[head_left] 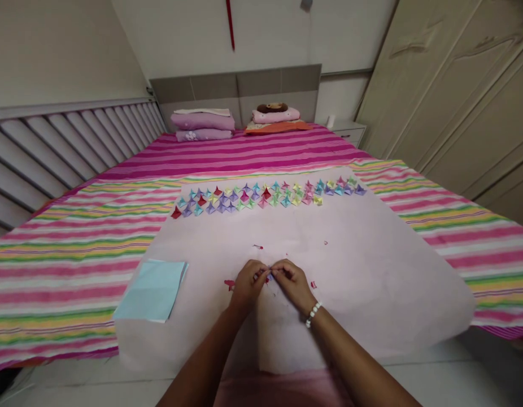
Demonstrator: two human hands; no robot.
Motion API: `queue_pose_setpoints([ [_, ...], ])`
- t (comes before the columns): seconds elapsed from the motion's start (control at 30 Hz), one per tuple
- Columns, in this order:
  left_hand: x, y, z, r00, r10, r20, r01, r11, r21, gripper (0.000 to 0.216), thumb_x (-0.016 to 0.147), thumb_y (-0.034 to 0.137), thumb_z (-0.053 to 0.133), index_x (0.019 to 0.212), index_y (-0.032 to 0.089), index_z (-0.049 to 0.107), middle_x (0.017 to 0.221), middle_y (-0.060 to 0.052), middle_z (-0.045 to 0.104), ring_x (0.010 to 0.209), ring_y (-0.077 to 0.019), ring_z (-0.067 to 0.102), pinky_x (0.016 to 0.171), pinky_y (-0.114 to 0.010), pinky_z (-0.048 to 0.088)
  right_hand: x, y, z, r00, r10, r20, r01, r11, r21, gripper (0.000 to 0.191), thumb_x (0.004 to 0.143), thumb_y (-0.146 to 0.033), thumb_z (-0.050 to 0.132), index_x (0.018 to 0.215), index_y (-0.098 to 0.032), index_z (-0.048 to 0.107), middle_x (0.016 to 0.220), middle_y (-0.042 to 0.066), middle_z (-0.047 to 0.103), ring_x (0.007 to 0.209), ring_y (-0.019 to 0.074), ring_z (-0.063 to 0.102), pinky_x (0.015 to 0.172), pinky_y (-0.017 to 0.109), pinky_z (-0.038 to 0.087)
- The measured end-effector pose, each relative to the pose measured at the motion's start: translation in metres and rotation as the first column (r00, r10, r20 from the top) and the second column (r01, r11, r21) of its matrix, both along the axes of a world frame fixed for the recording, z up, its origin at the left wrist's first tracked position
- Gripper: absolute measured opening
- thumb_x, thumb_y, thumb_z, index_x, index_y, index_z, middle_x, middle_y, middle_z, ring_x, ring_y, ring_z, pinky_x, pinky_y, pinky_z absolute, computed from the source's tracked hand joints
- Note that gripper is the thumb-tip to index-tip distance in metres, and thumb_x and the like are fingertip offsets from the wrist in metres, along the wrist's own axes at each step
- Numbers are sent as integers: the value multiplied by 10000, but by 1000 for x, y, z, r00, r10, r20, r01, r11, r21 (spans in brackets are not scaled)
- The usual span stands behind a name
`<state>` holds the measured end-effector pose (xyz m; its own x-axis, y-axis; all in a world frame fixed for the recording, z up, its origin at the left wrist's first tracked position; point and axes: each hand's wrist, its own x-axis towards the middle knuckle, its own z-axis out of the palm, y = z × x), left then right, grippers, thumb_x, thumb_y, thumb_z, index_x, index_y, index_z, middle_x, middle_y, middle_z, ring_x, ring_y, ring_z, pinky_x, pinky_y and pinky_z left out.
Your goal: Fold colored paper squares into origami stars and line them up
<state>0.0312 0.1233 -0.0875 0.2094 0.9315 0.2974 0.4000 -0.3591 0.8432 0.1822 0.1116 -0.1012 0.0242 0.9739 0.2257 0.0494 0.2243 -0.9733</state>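
My left hand [249, 282] and my right hand [292, 282] meet over a large pale sheet [363, 271]. Both have thumb and fingers pinched together on a small purple folded paper [270, 275], mostly hidden by the fingertips. Small red scraps [229, 284] lie left of my left hand, and another red scrap [313, 285] is beside my right hand. A thin dark piece with a red tip [258, 246] rests just beyond the fingers. Farther off, several small folded paper pieces [244, 196] in many colours stand in rows across the sheet.
Light blue square papers [153, 291] lie stacked at the left of the sheet. Beneath is a bed with a striped cover [66, 254]. Folded purple bedding [202, 121] and a pink pile [276, 116] sit by the headboard [194, 90]. A railing [75, 135] runs along the left.
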Motion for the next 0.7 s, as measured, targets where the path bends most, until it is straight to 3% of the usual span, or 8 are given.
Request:
queue_pose_setpoints([
  [0.23, -1, -2, 0, 996, 73, 48, -70, 996, -63, 74, 768, 209, 558, 722, 176, 606, 749, -8, 583, 626, -118, 540, 575, -225, 412, -1, -3, -1, 1000, -24, -15, 24, 1000, 10, 94, 795, -261, 587, 736, -201, 629, 748, 12, 585, 690, 161, 522, 652, 275, 410],
  [0.53, 13, -6, -4, 971, 230, 64, -216, 961, -172, 59, 773, 225, 536, 774, 179, 573, 569, 53, 527, 516, -109, 522, 512, -208, 392, -1, -5, -4, 998, -59, -11, 60, 997, 57, 66, 774, -193, 538, 742, -195, 596, 745, 14, 585, 697, 164, 531, 643, 275, 413],
  [0.7, 15, -9, -2, 977, 211, 40, -203, 968, -145, 121, 772, 275, 591, 851, 193, 631, 788, 2, 631, 630, -123, 562, 615, -240, 439, -2, -4, -2, 999, -52, 4, 52, 992, 114, 122, 771, -151, 515, 712, -200, 609, 767, 26, 590, 735, 173, 549, 684, 294, 431],
])
